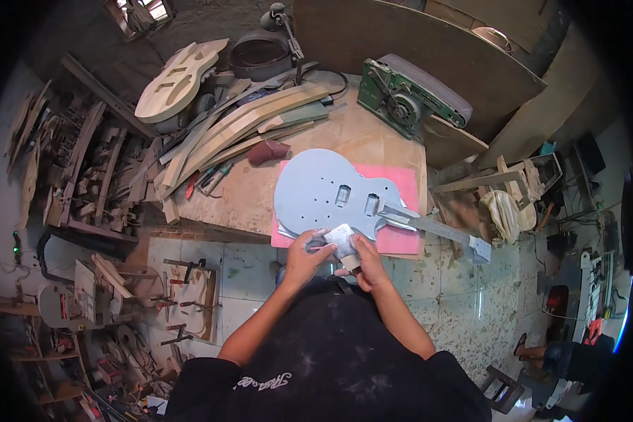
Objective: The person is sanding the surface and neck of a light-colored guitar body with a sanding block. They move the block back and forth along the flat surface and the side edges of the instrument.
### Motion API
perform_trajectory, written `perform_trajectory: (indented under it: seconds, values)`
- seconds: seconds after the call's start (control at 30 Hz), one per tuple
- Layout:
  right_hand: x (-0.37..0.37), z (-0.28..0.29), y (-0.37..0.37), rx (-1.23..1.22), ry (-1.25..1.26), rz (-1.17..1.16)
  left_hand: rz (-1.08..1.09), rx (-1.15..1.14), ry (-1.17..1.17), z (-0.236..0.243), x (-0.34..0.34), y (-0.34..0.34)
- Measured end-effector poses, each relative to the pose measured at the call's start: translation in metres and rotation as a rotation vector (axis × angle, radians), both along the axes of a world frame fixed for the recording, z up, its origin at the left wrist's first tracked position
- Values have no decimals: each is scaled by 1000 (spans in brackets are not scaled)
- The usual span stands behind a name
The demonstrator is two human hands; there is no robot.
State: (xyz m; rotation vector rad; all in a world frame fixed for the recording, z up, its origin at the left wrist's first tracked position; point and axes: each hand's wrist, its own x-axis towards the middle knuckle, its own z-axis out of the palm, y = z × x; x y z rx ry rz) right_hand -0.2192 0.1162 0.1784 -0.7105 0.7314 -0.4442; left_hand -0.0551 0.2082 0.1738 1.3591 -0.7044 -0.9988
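Observation:
A grey-primed electric guitar body (323, 193) with its neck (439, 228) pointing right lies on a pink mat (401, 176) on the workbench. Both my hands hover just below its near edge, in front of my dark apron. My left hand (304, 257) and my right hand (366, 261) together hold a small pale folded sheet of sandpaper (342, 239), gripping it from either side. Grey dust covers my fingers. The sheet sits close to the guitar's lower rim, whether touching it I cannot tell.
Long curved wood strips (246, 123), an unfinished bare-wood guitar body (179, 77), a green belt sander (408, 95), a dark red cloth (267, 151) and screwdrivers (207, 179) lie on the bench. Wood scraps and clamps crowd the left floor. Another person's feet (541, 348) show at the right.

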Motion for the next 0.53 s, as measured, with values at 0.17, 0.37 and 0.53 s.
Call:
perform_trajectory:
  seconds: [0.17,0.37,0.53]
  values:
    - [2,11,4,41,-32,21,1,73,-119,4,19,11]
    - [4,1,4,66,-83,-66,176,57,458,14,8,7]
    - [8,-1,3,-120,55,-51,-101,229,79,1,3,6]
